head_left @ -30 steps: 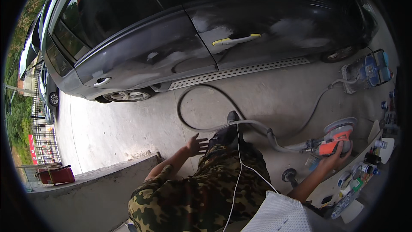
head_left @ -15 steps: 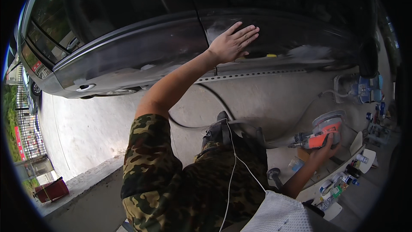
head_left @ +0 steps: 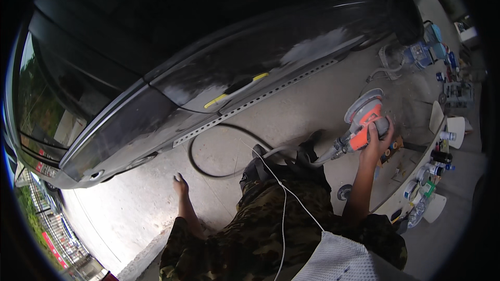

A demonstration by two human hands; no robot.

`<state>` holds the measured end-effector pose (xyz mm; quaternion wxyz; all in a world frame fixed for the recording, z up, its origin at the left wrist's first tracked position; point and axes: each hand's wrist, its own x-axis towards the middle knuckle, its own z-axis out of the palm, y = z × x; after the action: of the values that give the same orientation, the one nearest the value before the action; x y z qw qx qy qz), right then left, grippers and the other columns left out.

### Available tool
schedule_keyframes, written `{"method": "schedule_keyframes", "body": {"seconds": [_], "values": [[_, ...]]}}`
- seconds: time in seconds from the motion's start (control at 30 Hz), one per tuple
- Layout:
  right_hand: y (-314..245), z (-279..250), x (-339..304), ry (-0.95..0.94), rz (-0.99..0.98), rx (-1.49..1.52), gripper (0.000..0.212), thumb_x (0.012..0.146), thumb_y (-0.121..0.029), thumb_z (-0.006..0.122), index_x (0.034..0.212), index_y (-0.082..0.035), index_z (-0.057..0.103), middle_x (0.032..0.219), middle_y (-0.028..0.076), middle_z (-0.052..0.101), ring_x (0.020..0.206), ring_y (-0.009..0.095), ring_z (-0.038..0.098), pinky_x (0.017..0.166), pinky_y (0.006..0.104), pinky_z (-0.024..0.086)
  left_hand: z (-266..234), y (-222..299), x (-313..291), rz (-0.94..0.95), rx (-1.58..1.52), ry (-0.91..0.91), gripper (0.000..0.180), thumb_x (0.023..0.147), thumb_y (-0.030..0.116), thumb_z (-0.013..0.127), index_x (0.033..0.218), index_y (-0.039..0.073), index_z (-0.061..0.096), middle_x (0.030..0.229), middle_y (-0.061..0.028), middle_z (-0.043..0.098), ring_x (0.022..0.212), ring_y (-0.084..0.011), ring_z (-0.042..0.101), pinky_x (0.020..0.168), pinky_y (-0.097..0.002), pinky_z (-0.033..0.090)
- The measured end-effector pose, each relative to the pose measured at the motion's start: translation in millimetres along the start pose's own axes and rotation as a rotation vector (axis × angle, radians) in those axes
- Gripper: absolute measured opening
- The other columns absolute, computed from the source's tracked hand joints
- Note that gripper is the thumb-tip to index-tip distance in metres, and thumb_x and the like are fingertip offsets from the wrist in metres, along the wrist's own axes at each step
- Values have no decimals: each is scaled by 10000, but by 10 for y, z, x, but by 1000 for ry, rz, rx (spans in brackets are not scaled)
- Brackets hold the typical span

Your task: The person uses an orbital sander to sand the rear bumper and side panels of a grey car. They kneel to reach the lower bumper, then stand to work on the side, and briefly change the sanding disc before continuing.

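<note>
1. Right hand [head_left: 377,140], bare: closed about the grey rear body of the sander, fingers wrapped and bearing its weight; raised off the floor, to the person's right.
2. Orange-and-grey power sander with a round disc pad [head_left: 359,139]: in the right hand's grasp, disc uppermost and facing the car side; well apart from the left hand and clear of the bodywork.
3. Left hand [head_left: 180,184], bare: holding nothing, hanging low to the left, thumb a little apart from loosely bent fingers; nearest to the looped hose, not touching it.
4. Grey flexible hose [head_left: 190,158]: lying in a wide loop on the concrete floor, between the left hand and the person's legs.
5. Dark grey car with pale, dull patches [head_left: 312,46]: before the person, apart from both hands.
6. Dark door handle with yellow ends [head_left: 217,100]: on the car's side, above a perforated silver running board [head_left: 255,103].
7. Thin white cable [head_left: 284,218]: trailing down over the camouflage clothing.
</note>
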<state>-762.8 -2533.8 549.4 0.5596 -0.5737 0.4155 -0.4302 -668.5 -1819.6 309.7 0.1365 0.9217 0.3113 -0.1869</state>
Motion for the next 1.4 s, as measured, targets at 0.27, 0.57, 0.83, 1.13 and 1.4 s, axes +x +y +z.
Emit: {"method": "schedule_keyframes", "body": {"seconds": [0.27,0.57,0.83,1.13,1.4], "values": [[222,-484,1065,-158,48,36,683,811,-3,786,1447,-59,543,1331,104,540,1177,207,564,1036,348,490,2130,750,-2214,-423,-393,-993,723,1062,646,402,1432,55,592,1226,-194,727,1005,-353,698,881,-517,536],[786,-1202,1932,-241,14,-114,652,831,-104,824,1425,-41,563,1402,143,547,1250,264,566,1065,398,484,1109,2530,-2894,-11,-646,-333,572,1090,402,529,1543,56,483,1425,-173,666,1235,-312,673,1068,-482,484],[938,-1381,1873,-222,184,-68,615,873,-87,778,1440,-43,547,1452,169,520,1242,281,581,1001,412,543,-132,5911,-2459,1370,229,549,819,1019,376,629,1663,37,256,1745,-161,238,1626,-328,187,1312,-518,139],[857,-1203,1559,-240,116,-193,581,920,-113,749,1457,-30,543,1423,196,552,1190,287,628,961,411,565,-605,5704,-1724,1388,482,629,727,1073,478,519,1672,126,302,1768,-30,218,1633,-208,177,1326,-473,119],[617,-422,794,-282,-34,-352,619,896,-107,773,1471,-67,546,1455,176,558,1214,292,616,1014,421,540,-1324,4450,-841,1363,448,659,709,1071,469,528,1671,153,322,1756,-12,260,1619,-202,231,1320,-485,167]]}}
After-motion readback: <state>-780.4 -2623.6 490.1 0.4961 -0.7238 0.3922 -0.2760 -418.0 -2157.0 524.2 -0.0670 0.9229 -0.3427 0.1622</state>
